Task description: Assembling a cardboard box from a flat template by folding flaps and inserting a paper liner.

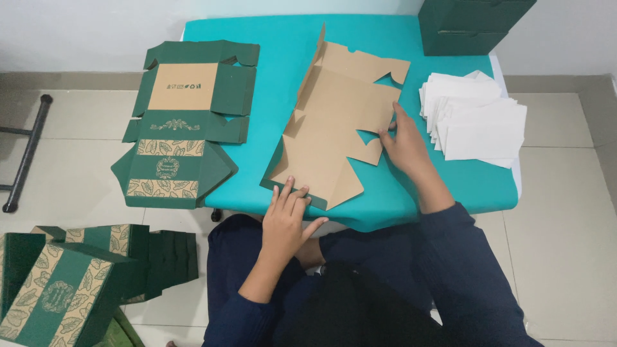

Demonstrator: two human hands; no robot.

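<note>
Left hand (287,218) and right hand (403,142) press flat brown box blank (334,122).

A flat stack of unfolded green box blanks (183,122) is laid over the left end of the teal table (270,45), its patterned end hanging past the table edge. A loose pile of white paper sheets (475,115) is spread on the right end. A dark green box (469,26) is set at the far right corner. Folded green boxes with leaf-patterned bands (64,289) are gathered on the tiled floor (565,212) at lower left, and a black metal leg (26,154) is seen at far left.
</note>
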